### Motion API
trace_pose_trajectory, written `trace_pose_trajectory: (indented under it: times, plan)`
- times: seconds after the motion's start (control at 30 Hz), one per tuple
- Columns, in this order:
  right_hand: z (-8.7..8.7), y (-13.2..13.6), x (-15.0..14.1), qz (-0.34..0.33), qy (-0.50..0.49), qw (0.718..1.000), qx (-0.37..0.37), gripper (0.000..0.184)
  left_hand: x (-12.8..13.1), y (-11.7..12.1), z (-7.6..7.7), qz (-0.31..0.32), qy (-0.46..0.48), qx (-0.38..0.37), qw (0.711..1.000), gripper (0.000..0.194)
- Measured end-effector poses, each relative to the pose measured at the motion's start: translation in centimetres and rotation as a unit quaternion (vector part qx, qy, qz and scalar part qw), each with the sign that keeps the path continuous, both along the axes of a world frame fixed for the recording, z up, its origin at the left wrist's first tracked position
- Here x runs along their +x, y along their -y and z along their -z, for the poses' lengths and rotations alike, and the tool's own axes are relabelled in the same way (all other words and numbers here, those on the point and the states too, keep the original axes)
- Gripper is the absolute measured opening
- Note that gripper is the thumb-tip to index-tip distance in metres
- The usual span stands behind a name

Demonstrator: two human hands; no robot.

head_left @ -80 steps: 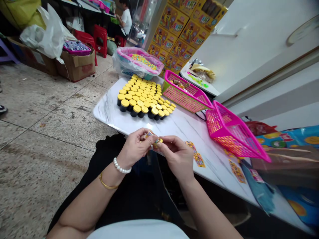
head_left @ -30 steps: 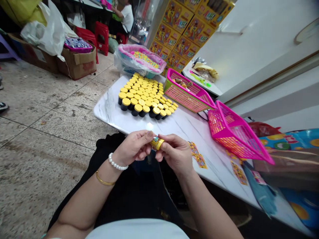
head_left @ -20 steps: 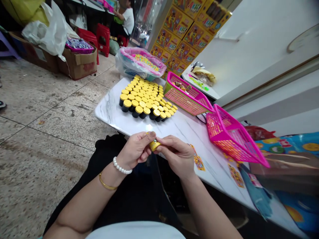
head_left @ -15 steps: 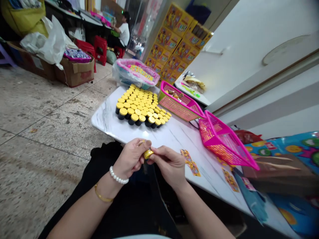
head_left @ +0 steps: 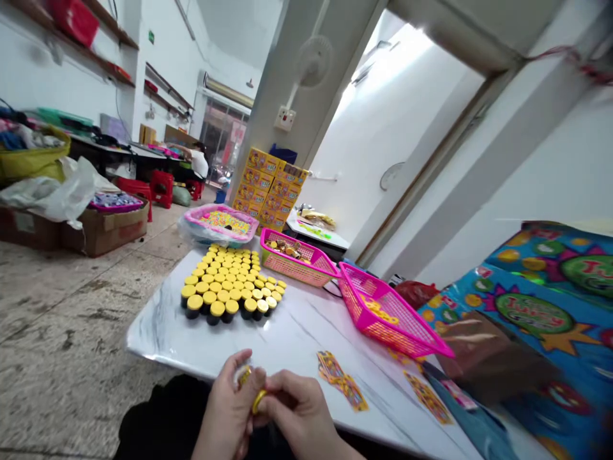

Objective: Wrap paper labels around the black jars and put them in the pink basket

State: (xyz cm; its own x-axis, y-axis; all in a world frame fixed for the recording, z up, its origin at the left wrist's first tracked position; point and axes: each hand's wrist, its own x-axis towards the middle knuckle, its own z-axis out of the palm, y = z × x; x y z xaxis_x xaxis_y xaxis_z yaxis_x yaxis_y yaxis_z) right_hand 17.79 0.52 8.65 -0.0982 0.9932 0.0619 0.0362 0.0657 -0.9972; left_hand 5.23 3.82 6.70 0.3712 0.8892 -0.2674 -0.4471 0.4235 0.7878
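My left hand [head_left: 228,409] is closed, with thumb and fingers around something small; a shiny gold-yellow bit [head_left: 244,375] shows above its thumb. Pinched between the fingertips of my right hand [head_left: 301,409] is a small round yellow cap [head_left: 258,401], which meets the left hand's fingers. Both hands are together over the table's near edge, and what sits beneath the cap is hidden by the fingers. Beyond them, rows of short black jars with yellow lids [head_left: 223,286] stand close together on the white marbled table [head_left: 167,332].
Right of the hands lie printed yellow-orange cards [head_left: 342,380]. A pink basket [head_left: 383,313] holds yellow pieces; another pink basket [head_left: 301,268] holds gold-brown pieces. Behind the jars is a plastic-lined tub [head_left: 220,223]. Yellow boxes [head_left: 263,188] are stacked farther back. A blue printed box [head_left: 536,313] is at right.
The view has tilted up, so the hands and table appear lower. Both hands stay together at the small yellow cap, with the left index finger more raised.
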Motion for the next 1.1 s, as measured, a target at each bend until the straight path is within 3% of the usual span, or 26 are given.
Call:
trace_pose_trajectory:
  times: [0.07,0.13,0.2,0.33,0.37,0.43,0.5,0.6,0.73,0.83,0.9,1.0,1.1]
  plan:
    - [0.3,-0.4,1.0,0.003,0.020,1.000,0.001,0.031,0.6,0.1,0.3,-0.012,-0.005,0.018,1.000,0.117]
    - [-0.8,-1.9,2.5,0.029,0.057,0.998,0.018,0.035,0.8,0.2,0.3,-0.009,-0.015,0.040,0.999,0.121]
    - [-3.6,-4.7,4.4,0.081,0.104,0.990,0.059,0.039,0.7,0.4,0.0,-0.006,-0.022,0.052,0.998,0.122]
    - [-11.5,-12.5,8.7,0.237,0.142,0.946,0.167,0.057,-0.1,0.6,-1.0,-0.003,-0.039,0.055,0.998,0.110]
    - [-12.7,-14.1,9.9,0.263,0.179,0.932,0.174,0.058,-0.2,0.6,-1.2,-0.004,-0.037,0.062,0.997,0.106]
    - [-13.6,-15.6,12.1,0.230,0.253,0.933,0.117,0.049,-0.6,0.4,-1.2,-0.004,-0.030,0.068,0.997,0.098]
    - [-12.5,-14.6,13.7,0.189,0.296,0.935,0.052,0.035,-0.9,0.1,-1.0,0.013,-0.025,0.073,0.997,0.087]
    - [-8.9,-9.4,15.4,0.145,0.358,0.922,-0.008,0.017,-1.3,-0.2,-0.7,0.052,-0.023,0.075,0.996,0.074]
    - [-3.6,-2.7,17.2,0.149,0.422,0.894,0.012,0.018,-1.3,-0.2,-0.6,0.071,-0.031,0.079,0.994,0.062]
    - [-0.9,-1.0,17.9,0.188,0.444,0.874,0.056,0.023,-1.0,-0.1,-0.8,0.054,-0.047,0.081,0.994,0.057]
    - [-0.3,-1.2,18.0,0.201,0.447,0.869,0.070,0.024,-0.7,-0.1,-1.1,0.043,-0.053,0.084,0.994,0.055]
    - [-1.2,-1.7,17.1,0.204,0.449,0.863,0.107,0.021,-0.4,-0.1,-1.9,0.040,-0.045,0.084,0.995,0.054]
    - [-2.3,-1.0,14.1,0.211,0.449,0.840,0.222,0.015,-0.4,0.4,-2.3,0.021,-0.073,0.089,0.993,0.053]
